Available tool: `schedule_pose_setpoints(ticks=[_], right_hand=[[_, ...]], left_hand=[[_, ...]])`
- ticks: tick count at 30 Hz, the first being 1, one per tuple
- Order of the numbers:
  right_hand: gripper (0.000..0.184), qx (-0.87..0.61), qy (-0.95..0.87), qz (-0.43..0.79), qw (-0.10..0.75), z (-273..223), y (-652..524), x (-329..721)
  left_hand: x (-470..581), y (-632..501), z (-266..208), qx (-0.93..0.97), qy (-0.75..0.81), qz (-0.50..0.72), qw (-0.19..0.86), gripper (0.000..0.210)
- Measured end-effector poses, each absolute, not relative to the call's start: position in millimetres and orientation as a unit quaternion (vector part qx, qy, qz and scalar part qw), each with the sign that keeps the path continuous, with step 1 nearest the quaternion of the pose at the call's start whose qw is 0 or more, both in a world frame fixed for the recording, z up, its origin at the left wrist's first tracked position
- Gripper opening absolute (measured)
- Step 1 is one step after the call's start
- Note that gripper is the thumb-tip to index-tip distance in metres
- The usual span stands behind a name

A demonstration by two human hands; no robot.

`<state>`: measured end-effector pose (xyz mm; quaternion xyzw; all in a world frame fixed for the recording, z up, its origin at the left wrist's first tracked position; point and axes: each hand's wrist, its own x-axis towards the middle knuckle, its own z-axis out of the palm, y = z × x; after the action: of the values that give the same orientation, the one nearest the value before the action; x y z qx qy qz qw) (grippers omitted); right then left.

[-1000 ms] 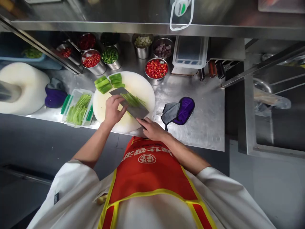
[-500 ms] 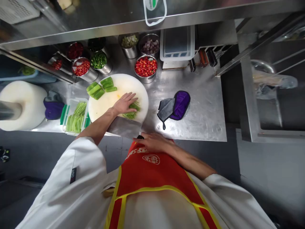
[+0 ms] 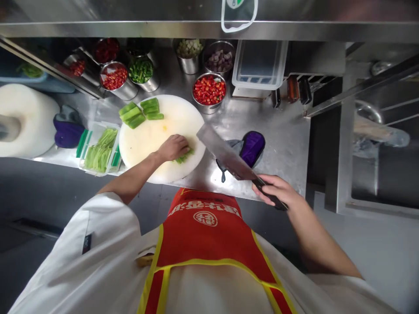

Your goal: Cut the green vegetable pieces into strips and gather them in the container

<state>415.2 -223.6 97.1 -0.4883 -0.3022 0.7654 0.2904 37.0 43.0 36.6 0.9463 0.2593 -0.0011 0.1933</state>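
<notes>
My right hand [image 3: 273,190] grips the black handle of a cleaver [image 3: 229,152]. Its broad blade is raised over the counter, pointing up and left toward the round white cutting board [image 3: 147,150]. On the board's right side, my left hand [image 3: 175,147] is curled over a small heap of thin green pepper strips [image 3: 185,156], which shows past the fingertips. Stacked flat green pepper pieces [image 3: 132,115] lie at the board's far left. Beside the board, a clear plastic container [image 3: 89,146] with green edges holds more pale green strips.
A purple and grey cloth [image 3: 252,146] lies partly behind the blade. Metal pots of chopped red chili [image 3: 209,90], green pieces [image 3: 140,70] and other vegetables line the back under a steel shelf [image 3: 183,30]. Knife handles [image 3: 293,89] stick out of a rack at right.
My right hand has swung the cleaver from the board's near edge out to the right and raised it. My left hand has gone from flat and spread to curled over the strips.
</notes>
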Motion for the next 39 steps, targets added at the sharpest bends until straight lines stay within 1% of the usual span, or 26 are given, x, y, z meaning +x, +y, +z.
schedule_pose_setpoints(ticks=[1,2,4,7,8,9,11,13,17,21,26,30,32,35,39], right_hand=[[0.046,-0.486,-0.263,0.761,0.340,82.1,-216.0,410.2],[0.052,-0.475,-0.237,0.765,0.365,66.7,-207.1,403.0],[0.059,-0.444,-0.224,0.791,0.355,37.5,-187.9,387.1],[0.064,-0.412,-0.216,0.834,0.296,4.6,-163.3,370.7],[0.064,-0.402,-0.210,0.845,0.285,-2.7,-157.8,368.0],[0.063,-0.395,-0.205,0.852,0.277,-8.1,-154.1,366.3],[0.062,-0.388,-0.201,0.860,0.263,-14.0,-151.4,363.0],[0.062,-0.390,-0.203,0.863,0.248,-14.5,-154.2,356.8],[0.060,-0.386,-0.205,0.871,0.225,-8.4,-167.5,330.9],[0.060,-0.348,-0.171,0.899,0.205,-4.2,-179.2,301.3],[0.062,-0.276,-0.137,0.932,0.192,-5.3,-187.4,268.2],[0.055,-0.204,-0.100,0.949,0.220,-6.0,-187.7,225.5],[0.051,-0.184,-0.093,0.949,0.238,-5.3,-182.3,194.8],[0.046,-0.171,-0.100,0.949,0.247,-2.1,-164.7,139.5],[0.040,-0.175,-0.105,0.947,0.247,3.5,-128.1,62.2]], left_hand=[[31.4,36.3,38.2,0.946,0.259,0.003,0.197,0.038],[24.5,29.9,39.5,0.943,0.269,0.019,0.197,0.038],[9.1,14.8,38.4,0.913,0.351,0.102,0.179,0.037],[-5.8,-19.0,21.9,0.756,0.573,0.291,0.121,0.040],[-5.3,-32.1,13.1,0.693,0.633,0.326,0.118,0.042],[-1.5,-44.8,3.9,0.643,0.677,0.334,0.128,0.046],[15.0,-64.9,-12.7,0.601,0.713,0.312,0.180,0.055],[37.6,-73.8,-22.6,0.589,0.712,0.320,0.209,0.059],[70.6,-65.4,-22.8,0.619,0.692,0.321,0.188,0.061],[74.4,-58.1,-15.7,0.621,0.681,0.326,0.209,0.061],[48.9,-61.4,-7.5,0.627,0.672,0.319,0.229,0.053],[-3.9,-49.9,7.5,0.708,0.608,0.270,0.237,0.044],[-40.7,-37.2,18.0,0.756,0.558,0.239,0.246,0.044],[-101.4,-12.0,34.6,0.787,0.526,0.213,0.242,0.056],[-176.0,30.5,49.5,0.751,0.584,0.212,0.224,0.086]])
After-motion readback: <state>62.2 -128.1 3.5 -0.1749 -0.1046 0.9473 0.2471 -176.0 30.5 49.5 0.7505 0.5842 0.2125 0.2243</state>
